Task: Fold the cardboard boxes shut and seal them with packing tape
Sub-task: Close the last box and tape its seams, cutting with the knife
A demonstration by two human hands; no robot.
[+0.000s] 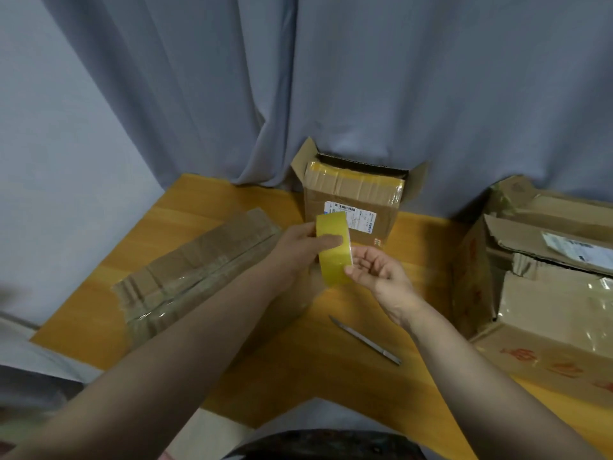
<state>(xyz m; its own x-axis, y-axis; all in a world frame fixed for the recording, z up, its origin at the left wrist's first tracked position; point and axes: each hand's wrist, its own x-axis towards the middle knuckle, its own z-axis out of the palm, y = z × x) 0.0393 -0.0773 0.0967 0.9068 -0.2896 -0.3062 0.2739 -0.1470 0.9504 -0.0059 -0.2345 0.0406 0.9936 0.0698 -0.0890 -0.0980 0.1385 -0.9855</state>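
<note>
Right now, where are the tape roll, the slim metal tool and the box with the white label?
tape roll [333,250]: head view, on its yellow outer band.
slim metal tool [365,340]: head view, on its middle.
box with the white label [360,218]: head view, on the label.

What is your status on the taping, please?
Left hand grips tape roll; right hand pinches its rim. Far box side flaps up. Cutter on table, clear.

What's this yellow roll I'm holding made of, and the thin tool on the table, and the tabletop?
The tape roll: glossy, translucent yellowish plastic film, judging by its sheen. The thin tool: probably dull grey metal, though blur leaves that open. The tabletop: smooth orange wood or laminate, with faint grain streaks.
</note>
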